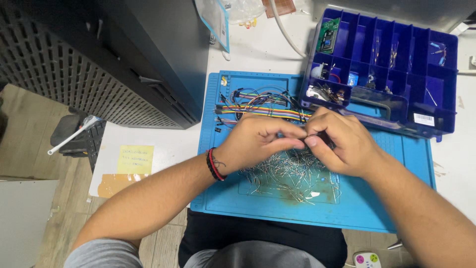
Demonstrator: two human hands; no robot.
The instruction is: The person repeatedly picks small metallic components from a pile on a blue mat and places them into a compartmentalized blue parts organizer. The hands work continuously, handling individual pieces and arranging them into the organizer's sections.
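Our forearms reach over the blue work mat [411,164], where our left hand [250,141] and right hand [342,144] meet, each grip pinched shut on a thin metal pin [301,139] lifted just above the loose pile of pins [290,173], near the blue compartment box [446,94].

Left hand [255,141] and right hand [342,146] meet — fingertips apparently pinched together.

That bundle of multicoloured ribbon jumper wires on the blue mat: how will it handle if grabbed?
The multicoloured ribbon jumper wires are probably floppy: they lie in loose curves. Likely light, being thin strands. They may snag, since loose black-tipped ends splay toward the blue silicone work mat's left edge.
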